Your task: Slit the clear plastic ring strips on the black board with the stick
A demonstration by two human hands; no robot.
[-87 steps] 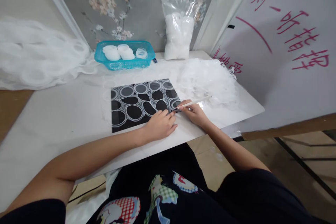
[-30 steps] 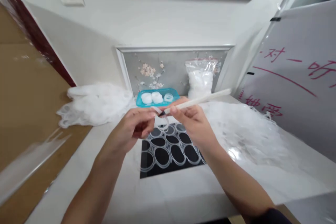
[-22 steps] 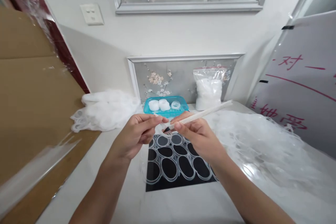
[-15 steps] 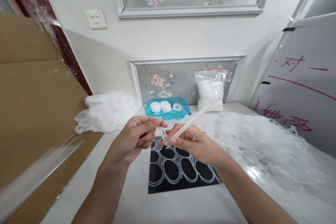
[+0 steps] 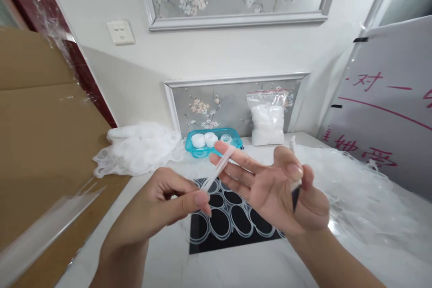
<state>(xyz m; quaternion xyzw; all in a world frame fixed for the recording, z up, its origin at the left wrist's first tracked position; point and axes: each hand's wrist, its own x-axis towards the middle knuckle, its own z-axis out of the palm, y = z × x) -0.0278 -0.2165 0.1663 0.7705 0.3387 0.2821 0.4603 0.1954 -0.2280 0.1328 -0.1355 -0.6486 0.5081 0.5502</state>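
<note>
Between the thumb and fingers of my left hand (image 5: 158,216), one end of a bundle of thin white stretchy bands (image 5: 217,170) is pinched. The bundle's other end loops around the extended fingertips of my right hand (image 5: 276,189), stretched taut between both hands. My right hand is turned palm up, its thumb pressing a slim white stick (image 5: 293,144) with a dark end against the hand. Much of the stick is hidden. Below both hands lies a black mat (image 5: 205,246) with pale rings in rows on it.
Against the wall stands a blue tray (image 5: 202,154) with several white coils in it, and a zip bag (image 5: 268,121) of white material. White loops heap at left (image 5: 138,148) and right (image 5: 371,207). A cardboard sheet (image 5: 43,144) borders the left; a written-on board (image 5: 381,99) the right.
My right hand has turned palm up and opened its fingers into the band loop. The stick has swung from diagonal to steep. My hands have spread apart, stretching the bands.
</note>
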